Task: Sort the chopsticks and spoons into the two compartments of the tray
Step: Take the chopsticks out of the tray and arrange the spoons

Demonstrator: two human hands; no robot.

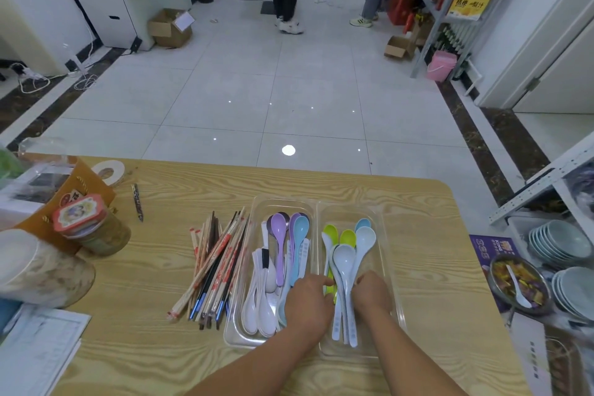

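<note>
Reaching down from the near edge of a wooden table (pixel 321 190), both bare forearms over a clear two-compartment tray (pixel 316 212). Left hand (pixel 307 304) low over the near end of the divider between the compartments, knuckles up, fingers curled downward, forefinger stretched toward the right compartment and touching the lime-green spoons (pixel 331 233) there; whether anything is actually pinched cannot be told, fingertips being hidden under the hand. Right hand (pixel 373 294) inside the right compartment, just beside a bundle of pale blue spoons (pixel 345 262), fingers bent down against the handles; grip likewise hidden, cannot tell whether closed on a handle or merely resting. Left compartment holding a mixed lot of spoons: a lilac spoon (pixel 279 236), a light blue one beside it, and white spoons (pixel 257 312) with bowls toward the near end. Right compartment holding lime-green and pale blue spoons, bowls toward the far end, handles running toward the hands. Heaped loosely on the bare table just left of the tray, outside both compartments: a pile of chopsticks (pixel 217 264), some in red-printed paper sleeves, some dark, some with blue tips, fanned at crossing angles. Farther left, a jar with a red patterned lid (pixel 80 214) and a large pale cylindrical container (pixel 41 270), well apart from the tray. Off the right edge, stacks of pale bowls (pixel 556 243).
</note>
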